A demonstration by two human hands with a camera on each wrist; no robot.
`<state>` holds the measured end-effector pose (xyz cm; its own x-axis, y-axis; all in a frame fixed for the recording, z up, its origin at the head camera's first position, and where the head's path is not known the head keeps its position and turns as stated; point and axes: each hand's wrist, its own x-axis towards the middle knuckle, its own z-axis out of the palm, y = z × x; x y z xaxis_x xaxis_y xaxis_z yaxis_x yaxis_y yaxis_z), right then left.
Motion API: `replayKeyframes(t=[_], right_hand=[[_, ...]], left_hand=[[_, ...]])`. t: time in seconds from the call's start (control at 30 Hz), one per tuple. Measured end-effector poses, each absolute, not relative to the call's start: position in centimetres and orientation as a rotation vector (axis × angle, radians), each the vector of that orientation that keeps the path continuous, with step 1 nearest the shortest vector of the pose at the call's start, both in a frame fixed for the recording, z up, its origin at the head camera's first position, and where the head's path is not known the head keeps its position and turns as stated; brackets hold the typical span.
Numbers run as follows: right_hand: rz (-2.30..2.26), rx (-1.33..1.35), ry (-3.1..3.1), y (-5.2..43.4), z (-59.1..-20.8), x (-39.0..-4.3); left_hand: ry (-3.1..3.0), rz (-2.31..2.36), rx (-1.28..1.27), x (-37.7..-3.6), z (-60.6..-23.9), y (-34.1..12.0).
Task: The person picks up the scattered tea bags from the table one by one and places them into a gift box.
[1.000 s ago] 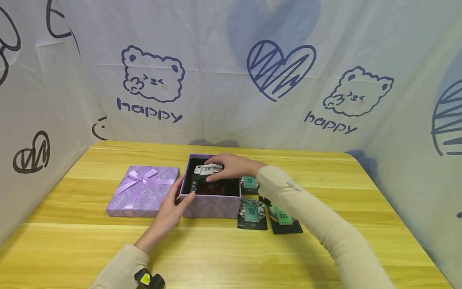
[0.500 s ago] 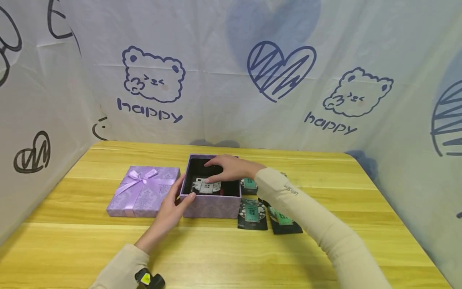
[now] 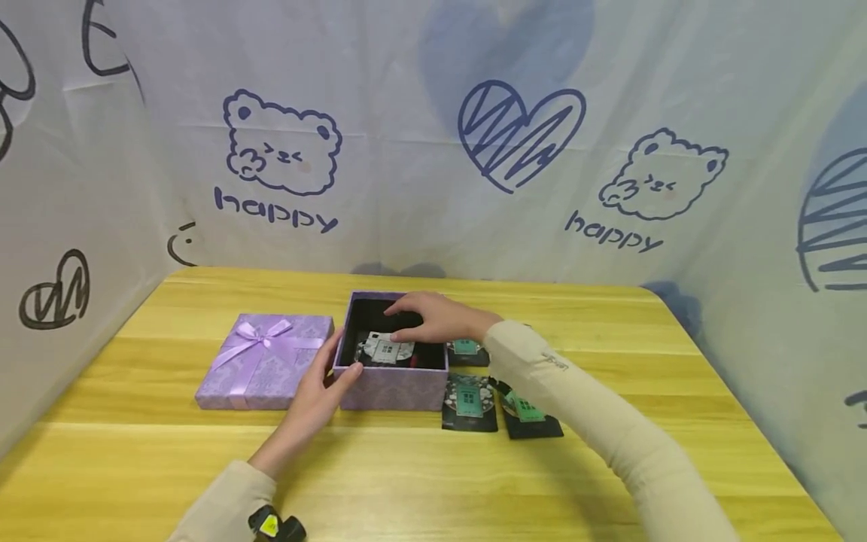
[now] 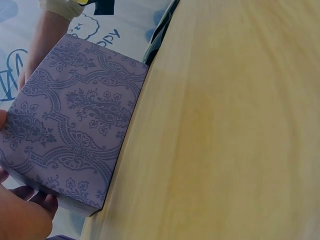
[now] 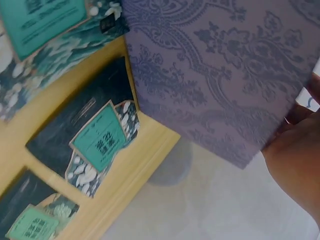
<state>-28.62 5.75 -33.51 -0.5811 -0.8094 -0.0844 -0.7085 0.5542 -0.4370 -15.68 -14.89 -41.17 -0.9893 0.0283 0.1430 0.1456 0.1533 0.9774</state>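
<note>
Your left hand (image 3: pixel 314 388) holds the purple box (image 3: pixel 393 390) by its left side, thumb at the front corner. Your right hand (image 3: pixel 440 318) hangs over the box's opening, thumb and fingers spread wide — whether it touches the pale-fronted packet (image 3: pixel 386 351) inside the box, I cannot tell. Left of the box sits the bow-topped lid (image 3: pixel 278 376) — right of it, three dark pouches (image 3: pixel 470 404).

Purple patterned box (image 3: pixel 393 390), upright on a wooden table (image 3: pixel 393 482), black inside, grey-white printed packet (image 3: pixel 384 351) within it
</note>
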Motion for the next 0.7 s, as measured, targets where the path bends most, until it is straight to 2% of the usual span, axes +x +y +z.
replayKeyframes(t=[0.7], right_hand=[[-0.871, -1.254, 2.486, 12.3, -33.3, -23.3]], left_hand=[[-2.321, -1.958, -0.167, -15.6, -41.2, -14.8]])
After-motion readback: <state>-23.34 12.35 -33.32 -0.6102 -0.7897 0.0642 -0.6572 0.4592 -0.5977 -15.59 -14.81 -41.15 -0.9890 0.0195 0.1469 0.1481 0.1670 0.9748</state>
